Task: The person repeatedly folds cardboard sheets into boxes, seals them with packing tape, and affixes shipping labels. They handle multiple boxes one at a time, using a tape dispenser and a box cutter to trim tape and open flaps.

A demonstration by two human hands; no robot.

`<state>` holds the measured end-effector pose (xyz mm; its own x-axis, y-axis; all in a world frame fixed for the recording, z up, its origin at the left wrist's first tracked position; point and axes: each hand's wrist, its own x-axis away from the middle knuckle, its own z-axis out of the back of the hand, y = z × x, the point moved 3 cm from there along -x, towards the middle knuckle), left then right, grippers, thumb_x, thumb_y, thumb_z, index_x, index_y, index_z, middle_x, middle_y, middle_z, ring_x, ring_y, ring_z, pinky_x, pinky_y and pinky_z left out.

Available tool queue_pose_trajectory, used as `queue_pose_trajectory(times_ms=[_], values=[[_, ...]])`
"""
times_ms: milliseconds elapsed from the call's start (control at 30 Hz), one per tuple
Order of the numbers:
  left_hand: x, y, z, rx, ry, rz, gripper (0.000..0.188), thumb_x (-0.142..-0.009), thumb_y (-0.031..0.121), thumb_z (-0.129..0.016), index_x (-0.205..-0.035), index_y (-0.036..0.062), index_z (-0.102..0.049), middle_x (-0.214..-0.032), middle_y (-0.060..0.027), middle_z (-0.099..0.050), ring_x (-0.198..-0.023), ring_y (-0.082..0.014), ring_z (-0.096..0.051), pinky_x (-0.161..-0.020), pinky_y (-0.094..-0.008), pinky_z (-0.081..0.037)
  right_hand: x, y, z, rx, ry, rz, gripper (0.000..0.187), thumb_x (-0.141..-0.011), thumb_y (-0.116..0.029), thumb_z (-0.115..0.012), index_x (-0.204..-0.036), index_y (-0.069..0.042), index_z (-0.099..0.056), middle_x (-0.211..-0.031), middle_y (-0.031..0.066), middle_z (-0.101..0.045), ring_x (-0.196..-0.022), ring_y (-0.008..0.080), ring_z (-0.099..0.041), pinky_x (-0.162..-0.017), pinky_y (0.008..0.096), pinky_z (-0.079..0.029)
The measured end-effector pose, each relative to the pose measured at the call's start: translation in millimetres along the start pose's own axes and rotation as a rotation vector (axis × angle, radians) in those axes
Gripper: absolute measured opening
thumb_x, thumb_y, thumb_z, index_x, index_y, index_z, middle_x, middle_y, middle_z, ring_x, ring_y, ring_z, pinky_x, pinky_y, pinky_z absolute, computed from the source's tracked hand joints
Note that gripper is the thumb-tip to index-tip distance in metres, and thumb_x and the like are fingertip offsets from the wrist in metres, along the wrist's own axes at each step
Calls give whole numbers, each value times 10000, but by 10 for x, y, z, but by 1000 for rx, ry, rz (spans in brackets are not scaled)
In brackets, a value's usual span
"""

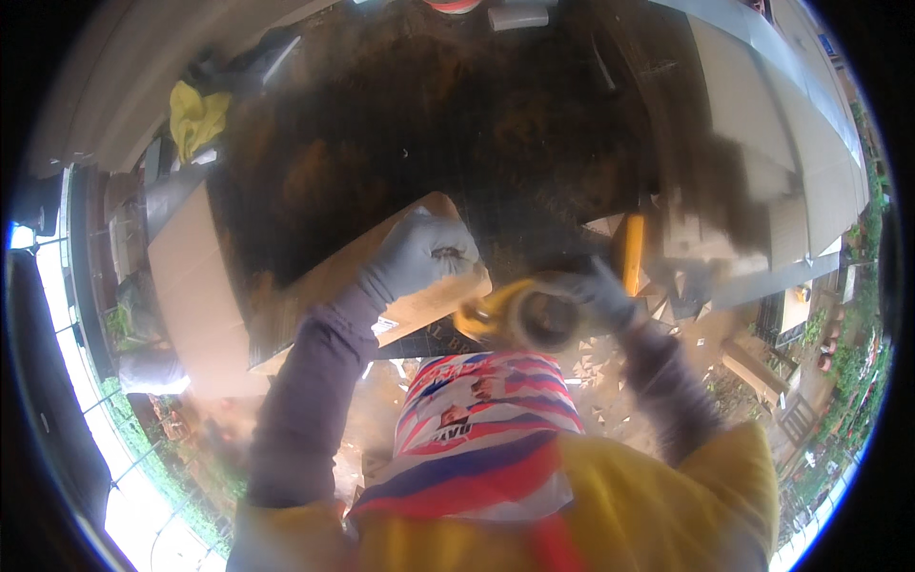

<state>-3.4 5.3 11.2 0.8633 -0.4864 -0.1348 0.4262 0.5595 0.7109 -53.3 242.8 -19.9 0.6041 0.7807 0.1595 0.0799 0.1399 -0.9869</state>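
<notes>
My left hand [419,253], in a grey glove, is closed at the top edge of a brown cardboard box [329,281]. The box lies at a slant on the dark worktable [457,153], and a wide flap [195,276] stands out on its left side. To the right, my gloved right hand [605,296] is closed around a yellow tape dispenser [486,310] with a large tape roll on it. Motion blurs that hand and the dispenser, which sits just right of the box's near end, close to the table's front edge.
A yellow bar-shaped object [633,255] lies right of my right hand. Flat cardboard sheets [753,114] are stacked at the right. A yellow cloth or glove [197,119] lies at the far left. Cardboard scraps [610,367] litter the ground below the table.
</notes>
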Motion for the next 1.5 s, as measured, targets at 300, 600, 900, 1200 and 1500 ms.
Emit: queue_pose_trajectory(times_ms=[300,600,900,1200,1500], values=[[96,-218,-99,482,-16,266,105,-748,20,-745,-849,44,-729,-885,-82,-707,-805,-206,-685,-716,-326,-529,511,608,-224,-152,288,-181,383,-765,-92,-709,-1147,-84,-682,-1067,164,-696,-932,341,-680,-827,401,-557],[1712,587,129,-1104,805,506,797,-713,477,-818,-1320,51,-526,-1367,-169,-535,-1217,-373,-534,-980,-516,-418,776,744,-1180,-22,358,-157,436,-761,-4,-686,-1194,-40,-657,-1080,150,-680,-956,274,-679,-832,342,-547],[2536,-830,685,-914,626,368,1033,-520,742,-787,-1304,100,-586,-1197,-118,-577,-1111,-352,-515,-947,-500,-395,1089,610,-1164,-616,868,-151,266,-922,-12,-558,-1180,6,-621,-1047,76,-678,-1004,213,-644,-884,338,-517],[2161,-811,815,-1073,694,506,613,-779,555,-734,-1213,139,-615,-1203,-84,-598,-1104,-322,-547,-908,-470,-417,1301,-316,-1560,349,919,-253,291,-869,-50,-597,-1157,-27,-637,-994,98,-683,-912,191,-651,-829,331,-517],[3681,-332,-876,-842,99,297,321,-767,226,-711,-1065,116,-668,-1104,-79,-627,-961,-274,-610,-769,-442,-505,1776,252,-933,731,1126,-132,271,-911,-122,-612,-1156,-6,-623,-1057,66,-666,-998,162,-621,-828,276,-503]])
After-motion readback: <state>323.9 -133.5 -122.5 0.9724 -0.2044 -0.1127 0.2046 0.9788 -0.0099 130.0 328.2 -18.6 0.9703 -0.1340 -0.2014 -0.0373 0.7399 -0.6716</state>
